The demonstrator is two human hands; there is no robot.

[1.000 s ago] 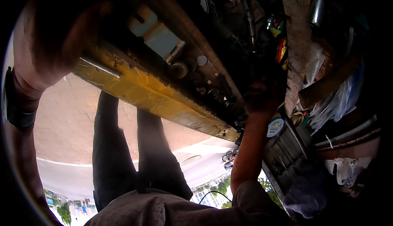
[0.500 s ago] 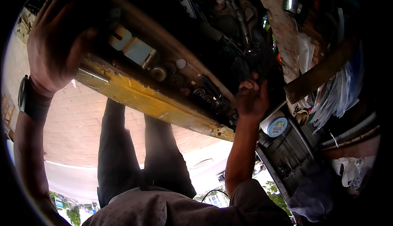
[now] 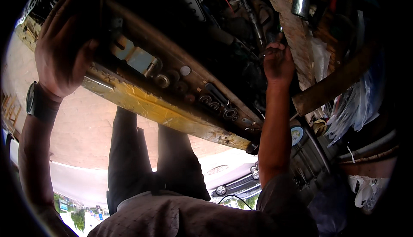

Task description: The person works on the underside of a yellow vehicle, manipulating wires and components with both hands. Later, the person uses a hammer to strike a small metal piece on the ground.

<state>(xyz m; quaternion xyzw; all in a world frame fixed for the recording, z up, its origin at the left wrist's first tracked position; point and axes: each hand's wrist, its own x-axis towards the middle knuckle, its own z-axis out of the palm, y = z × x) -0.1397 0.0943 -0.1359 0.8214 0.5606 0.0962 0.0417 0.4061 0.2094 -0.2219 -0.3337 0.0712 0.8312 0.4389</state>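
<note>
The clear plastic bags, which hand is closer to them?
Right. In the picture, the right hand is up and left of the clear plastic bags; the left hand is much farther away, near the left edge.

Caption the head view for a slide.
Left hand by a yellow-edged tray of metal rings; right hand near a worn board.

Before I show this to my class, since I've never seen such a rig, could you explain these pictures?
There is no machine: a person works bare-handed. The view comes from a head-worn camera looking down; its wide lens bends straight edges, and the legs show too. The left hand is at a yellow-edged tray. In it lie a metal plate, rings and a pale disc. The right hand is near a rough board. It is too dark to tell whether either hand holds anything.
</note>
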